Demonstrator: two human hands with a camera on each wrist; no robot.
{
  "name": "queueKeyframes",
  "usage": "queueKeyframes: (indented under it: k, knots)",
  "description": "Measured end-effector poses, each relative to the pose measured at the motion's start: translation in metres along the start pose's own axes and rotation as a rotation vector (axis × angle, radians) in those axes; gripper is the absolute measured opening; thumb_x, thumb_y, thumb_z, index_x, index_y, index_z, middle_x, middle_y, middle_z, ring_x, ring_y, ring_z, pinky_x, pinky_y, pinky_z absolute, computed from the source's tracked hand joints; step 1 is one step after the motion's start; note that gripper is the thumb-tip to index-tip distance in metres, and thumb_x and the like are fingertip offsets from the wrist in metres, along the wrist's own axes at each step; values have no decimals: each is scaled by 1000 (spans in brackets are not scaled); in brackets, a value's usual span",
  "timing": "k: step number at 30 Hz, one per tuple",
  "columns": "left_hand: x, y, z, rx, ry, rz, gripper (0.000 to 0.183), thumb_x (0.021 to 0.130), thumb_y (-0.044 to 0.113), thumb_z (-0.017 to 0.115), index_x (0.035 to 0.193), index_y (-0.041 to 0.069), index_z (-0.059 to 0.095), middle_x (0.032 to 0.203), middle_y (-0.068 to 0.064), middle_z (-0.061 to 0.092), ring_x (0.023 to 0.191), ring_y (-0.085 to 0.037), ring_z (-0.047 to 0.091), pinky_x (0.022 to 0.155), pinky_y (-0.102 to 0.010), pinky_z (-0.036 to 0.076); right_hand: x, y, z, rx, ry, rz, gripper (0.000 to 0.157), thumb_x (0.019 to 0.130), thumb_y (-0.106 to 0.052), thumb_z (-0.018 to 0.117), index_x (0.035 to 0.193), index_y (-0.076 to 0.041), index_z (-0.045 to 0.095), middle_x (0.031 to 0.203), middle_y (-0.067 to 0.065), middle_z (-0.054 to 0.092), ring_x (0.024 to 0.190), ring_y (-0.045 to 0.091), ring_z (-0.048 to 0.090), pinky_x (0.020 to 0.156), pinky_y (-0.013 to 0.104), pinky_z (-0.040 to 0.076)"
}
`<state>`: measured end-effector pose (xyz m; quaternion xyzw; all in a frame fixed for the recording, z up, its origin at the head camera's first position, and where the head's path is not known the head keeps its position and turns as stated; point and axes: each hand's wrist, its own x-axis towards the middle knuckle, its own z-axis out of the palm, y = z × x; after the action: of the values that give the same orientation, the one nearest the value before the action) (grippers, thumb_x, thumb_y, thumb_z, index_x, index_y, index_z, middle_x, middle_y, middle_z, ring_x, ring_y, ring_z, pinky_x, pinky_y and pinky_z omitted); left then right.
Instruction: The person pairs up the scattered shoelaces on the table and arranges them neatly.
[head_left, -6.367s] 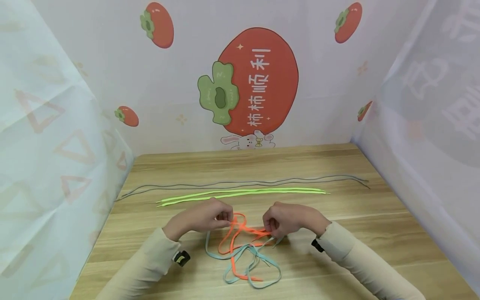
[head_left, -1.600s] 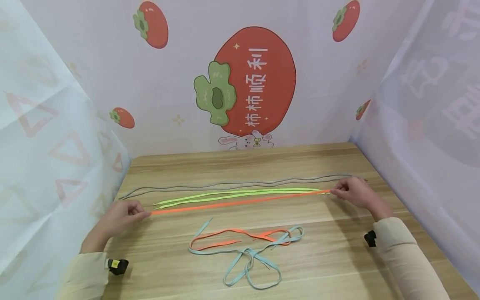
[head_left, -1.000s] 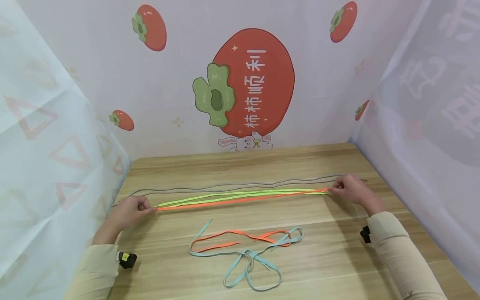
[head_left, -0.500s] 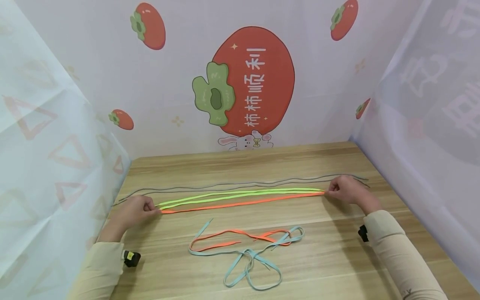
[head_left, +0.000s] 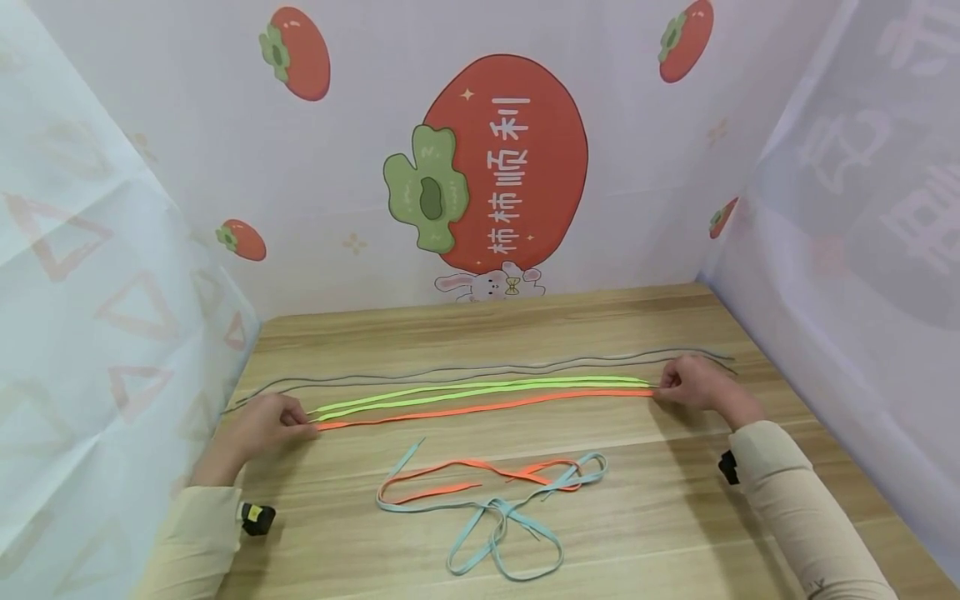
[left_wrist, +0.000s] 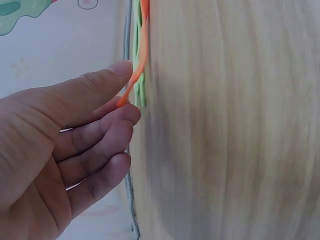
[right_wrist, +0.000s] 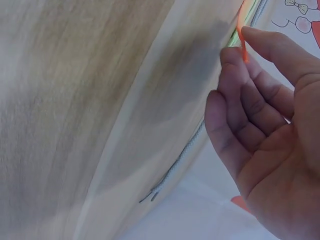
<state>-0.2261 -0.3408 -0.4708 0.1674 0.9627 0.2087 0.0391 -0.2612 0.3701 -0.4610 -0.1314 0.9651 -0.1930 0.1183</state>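
An orange shoelace (head_left: 480, 408) runs nearly straight between my two hands, just in front of a pair of yellow-green shoelaces (head_left: 450, 390). At its left end my left hand (head_left: 270, 425) holds the tip between thumb and fingers. In the left wrist view the orange lace (left_wrist: 143, 47) passes by the thumb onto the index finger. My right hand (head_left: 693, 383) pinches the other end; the right wrist view shows the orange tip (right_wrist: 244, 50) between thumb and index finger. Nearer me, a second orange shoelace (head_left: 468, 462) lies loosely curved, crossed by light blue shoelaces (head_left: 468, 533) in loops.
Behind the yellow-green pair, two thin grey laces (head_left: 442, 369) stretch across the wooden table (head_left: 360, 542). White printed sheets form a back wall (head_left: 330, 167) and side walls around the table.
The orange lace has been drawn out of the tangle and stretched sideways. Over the last second, its right part has come toward me, from across the yellow-green laces to in front of them.
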Motion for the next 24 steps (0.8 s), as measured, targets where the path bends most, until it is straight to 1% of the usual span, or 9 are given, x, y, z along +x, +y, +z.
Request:
queueKeyframes:
  k: [6,9,10,13,16,18,24]
  knots:
    - [-5,-8,-6,23,10,-15,15,90,24,86,86,12,78,82,2,77,73,-8,68,67,-29,54,-4,2,-7,-4,-1,-6,18,94,-21,80,83,-7,73,79,1,69,72,13,57,65,30,48]
    - [-7,-5,-8,39,8,-18,17,91,25,84,91,9,78,86,1,78,77,-12,71,70,-31,57,-5,-2,-12,-12,3,-1,17,94,-21,79,86,-6,74,82,2,71,75,15,59,68,32,50]
    - [-7,-4,-9,43,9,-9,19,91,25,84,93,8,78,87,0,78,77,-13,72,71,-32,58,-5,-4,-14,-14,5,-1,18,94,-22,79,87,-6,74,84,3,71,76,15,60,69,33,51]
    - [-7,7,-12,40,0,35,25,91,25,84,100,2,78,91,-3,79,80,-17,74,72,-34,60,-4,-12,-18,-23,14,-28,18,95,-22,79,93,-5,75,88,5,73,81,16,65,72,37,55]
    - [-4,21,-14,35,-12,76,28,91,25,84,105,1,77,95,-6,80,83,-18,75,73,-35,61,-2,-24,-18,-25,14,-67,18,95,-21,78,98,-3,76,91,6,75,83,16,68,76,41,59]
    - [-1,30,-13,31,-21,104,29,91,25,84,106,1,77,98,-9,80,85,-20,76,75,-38,62,0,-33,-17,-26,0,-90,19,96,-20,78,101,-2,76,94,6,76,85,17,70,77,42,60]
    - [9,62,-9,3,-78,126,33,94,25,82,115,0,76,110,-17,79,95,-27,77,84,-47,63,6,-66,-13,-50,-55,-166,24,96,-20,78,109,1,75,98,7,76,89,17,71,81,42,61]
